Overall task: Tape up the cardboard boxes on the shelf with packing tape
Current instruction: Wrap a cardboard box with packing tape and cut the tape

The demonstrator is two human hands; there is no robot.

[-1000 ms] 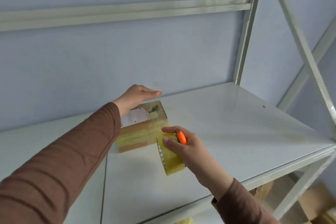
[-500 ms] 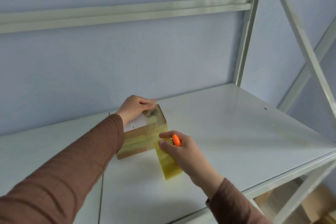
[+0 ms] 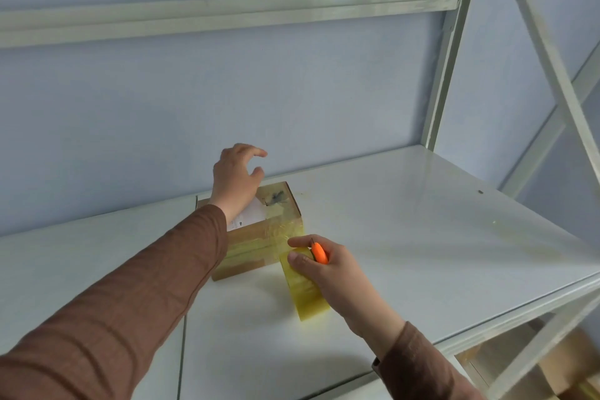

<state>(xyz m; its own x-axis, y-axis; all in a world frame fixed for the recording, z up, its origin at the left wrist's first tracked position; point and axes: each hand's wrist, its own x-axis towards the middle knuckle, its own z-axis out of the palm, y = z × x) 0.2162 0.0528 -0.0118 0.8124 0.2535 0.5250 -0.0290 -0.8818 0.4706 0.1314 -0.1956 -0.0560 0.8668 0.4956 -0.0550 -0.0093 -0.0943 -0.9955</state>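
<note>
I kept the cardboard box (image 3: 259, 230) as my reference: it sat on the white shelf (image 3: 406, 221), toward the back, close to the blue wall (image 3: 292, 91) behind it, with a white label (image 3: 248, 216) and glossy yellowish tape bands showing on its top and front face. My left hand (image 3: 235, 182) was above the box's far top edge, wrist over the label, fingers loosely spread and gripping nothing; whether the heel of the hand actually touched the lid I could not tell. I judged it was placed there to steady the box or smooth tape over the far side. My right hand (image 3: 328, 269) was just in front of the box's near right corner, fingers and thumb closed around the roll of packing tape (image 3: 305, 292), which stood on edge with its lower rim at or near the shelf. Pinched in that same hand, against the top of the roll, was a small orange cutter (image 3: 319, 253), its tip pointing up toward the box. A stretch of tape appeared to run from the roll to the box's front face, which would explain why I held the roll so close and the cutter right at that spot: it looked ready to sever the strip. Below the shelf, well to the right of the box, more brown cardboard (image 3: 568, 364) showed through the frame, probably further boxes awaiting tape.
</note>
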